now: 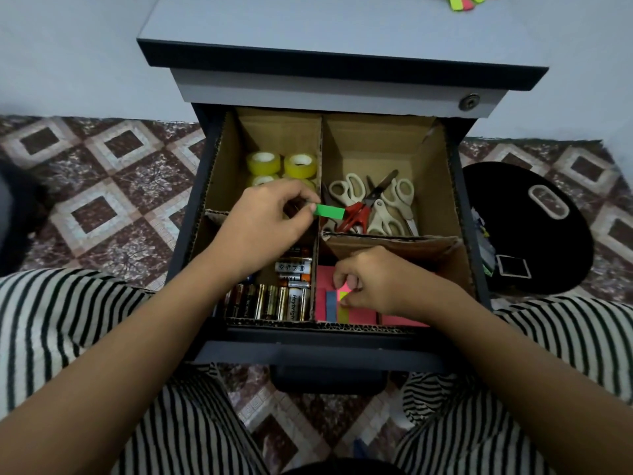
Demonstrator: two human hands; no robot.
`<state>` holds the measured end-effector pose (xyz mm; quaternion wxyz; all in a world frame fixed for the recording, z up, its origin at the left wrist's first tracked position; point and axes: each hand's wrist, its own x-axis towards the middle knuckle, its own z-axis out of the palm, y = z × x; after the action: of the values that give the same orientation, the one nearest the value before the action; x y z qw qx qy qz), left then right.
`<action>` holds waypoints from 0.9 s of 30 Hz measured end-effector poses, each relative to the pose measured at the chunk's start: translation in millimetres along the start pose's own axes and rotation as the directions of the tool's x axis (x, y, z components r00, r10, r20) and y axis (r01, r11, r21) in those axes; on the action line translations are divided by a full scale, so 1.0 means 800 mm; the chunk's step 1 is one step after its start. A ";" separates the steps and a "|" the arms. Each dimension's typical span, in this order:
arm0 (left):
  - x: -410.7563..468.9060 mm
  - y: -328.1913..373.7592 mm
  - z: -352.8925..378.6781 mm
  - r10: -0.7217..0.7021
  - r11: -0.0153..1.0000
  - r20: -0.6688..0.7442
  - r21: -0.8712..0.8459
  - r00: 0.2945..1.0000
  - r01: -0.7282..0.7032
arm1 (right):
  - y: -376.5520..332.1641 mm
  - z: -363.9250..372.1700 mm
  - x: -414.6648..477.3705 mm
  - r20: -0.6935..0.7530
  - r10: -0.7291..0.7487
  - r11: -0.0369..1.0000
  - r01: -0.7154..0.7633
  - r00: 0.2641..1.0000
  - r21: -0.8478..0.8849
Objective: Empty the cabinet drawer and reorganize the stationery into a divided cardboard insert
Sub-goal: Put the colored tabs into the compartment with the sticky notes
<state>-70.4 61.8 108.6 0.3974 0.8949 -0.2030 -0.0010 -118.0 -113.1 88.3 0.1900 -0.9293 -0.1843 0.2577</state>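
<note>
The open cabinet drawer [325, 351] holds a divided cardboard insert [442, 186]. Yellow tape rolls [299, 165] lie in the far left compartment, several scissors [373, 204] in the far right, batteries [274, 301] in the near left. Pink sticky note pads [363, 317] with coloured strips [331, 305] on them fill the near right compartment. My left hand [263, 228] hovers over the insert's middle and pinches a green sticky strip [329, 211]. My right hand [373, 279] is down in the near right compartment, its fingertips pinching small coloured strips on the pink pads.
More neon sticky strips [462, 0] lie on the cabinet top [342, 25] at the far edge. A black round bag [524, 228] with clutter sits on the patterned floor right of the drawer. My striped trouser legs flank the drawer front.
</note>
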 end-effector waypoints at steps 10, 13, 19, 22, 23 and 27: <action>0.000 0.000 0.001 0.012 1.000 0.001 0.019 1.000 -0.012 | -0.003 0.003 -0.003 0.056 -0.005 0.995 0.011 0.998 -0.099; 0.000 0.001 0.001 0.019 0.999 -0.003 0.028 1.000 -0.019 | -0.004 0.006 -0.003 0.032 -0.031 0.995 0.034 0.999 -0.089; 0.000 0.001 0.001 0.025 0.999 0.004 0.032 1.000 -0.025 | -0.002 0.009 0.000 0.012 -0.055 0.996 0.055 0.998 -0.065; 0.000 0.001 0.001 0.025 0.999 0.000 0.033 1.000 -0.025 | 0.002 0.005 -0.001 0.014 -0.041 0.998 0.042 0.999 -0.036; 0.000 0.000 0.001 0.025 0.999 -0.001 0.033 1.000 -0.025 | 0.002 0.003 -0.002 0.006 -0.042 0.998 0.042 0.999 -0.036; 0.000 0.000 0.001 0.026 0.999 -0.006 0.028 1.000 -0.026 | -0.003 0.002 -0.004 -0.014 -0.065 0.995 0.064 0.998 -0.077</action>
<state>-70.5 61.2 108.0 0.3855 0.8976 -0.2135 0.0098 -121.7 -111.9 89.2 0.1642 -0.9315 -0.2223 0.2364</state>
